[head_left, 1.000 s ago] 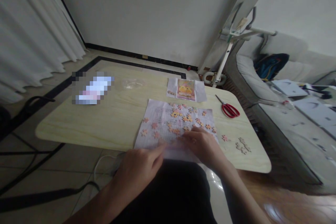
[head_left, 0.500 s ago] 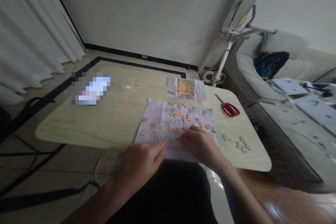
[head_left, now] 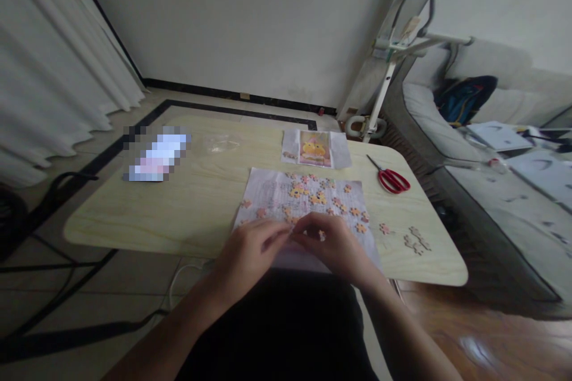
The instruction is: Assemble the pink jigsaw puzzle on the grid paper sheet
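Over the near part of a printed paper sheet point(head_left: 263, 187), the fingertips of my left hand point(head_left: 254, 247) and my right hand point(head_left: 333, 247) meet in a pinch. Whatever they hold between them is hidden or too small to make out. A small pale piece point(head_left: 322, 236) shows in the curl of my right hand; I cannot tell whether it is held or lies on the paper. Jigsaw pieces in pink, orange and yellow lie scattered on the sheet, among them a yellow cluster point(head_left: 317, 197). A lone orange jigsaw piece point(head_left: 360, 228) rests right of my right hand.
Beyond the sheet lies a yellow character picture point(head_left: 315, 149) on white paper. Red-handled scissors point(head_left: 392, 180) and more jigsaw pieces point(head_left: 416, 242) are on the table's right side. A blurred-out phone-like screen point(head_left: 158, 158) and clear plastic point(head_left: 221, 143) lie left.
My left hand has moved up and right, and my right hand slightly left, so their fingertips now meet above the sheet. The view has shifted slightly.
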Tool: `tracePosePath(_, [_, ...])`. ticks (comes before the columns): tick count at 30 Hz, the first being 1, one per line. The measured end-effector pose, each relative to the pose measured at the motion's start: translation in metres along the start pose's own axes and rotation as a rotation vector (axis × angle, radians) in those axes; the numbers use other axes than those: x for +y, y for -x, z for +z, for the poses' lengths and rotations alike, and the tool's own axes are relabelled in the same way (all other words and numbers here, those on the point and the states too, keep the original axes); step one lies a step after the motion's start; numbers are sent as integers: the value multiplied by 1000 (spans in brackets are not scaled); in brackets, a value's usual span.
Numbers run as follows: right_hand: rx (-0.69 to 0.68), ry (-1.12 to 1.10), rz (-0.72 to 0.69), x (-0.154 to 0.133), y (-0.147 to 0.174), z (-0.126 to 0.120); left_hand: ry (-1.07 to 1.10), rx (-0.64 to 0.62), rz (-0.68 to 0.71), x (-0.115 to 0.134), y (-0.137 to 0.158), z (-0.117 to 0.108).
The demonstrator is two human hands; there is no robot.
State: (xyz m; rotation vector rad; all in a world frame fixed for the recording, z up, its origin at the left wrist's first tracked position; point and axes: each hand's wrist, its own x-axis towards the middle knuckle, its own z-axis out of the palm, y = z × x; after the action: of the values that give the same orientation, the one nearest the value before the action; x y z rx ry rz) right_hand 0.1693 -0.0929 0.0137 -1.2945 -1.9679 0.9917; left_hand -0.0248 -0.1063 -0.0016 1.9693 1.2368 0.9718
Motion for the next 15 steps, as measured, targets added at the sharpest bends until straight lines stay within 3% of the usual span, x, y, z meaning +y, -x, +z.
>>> tracePosePath(7, [67, 159, -102, 10, 13, -1, -72, -7, -78, -10, -2, -6])
tracePosePath(15, [-2, 351, -130, 14, 21, 6, -140, 8, 2, -18, -10, 2])
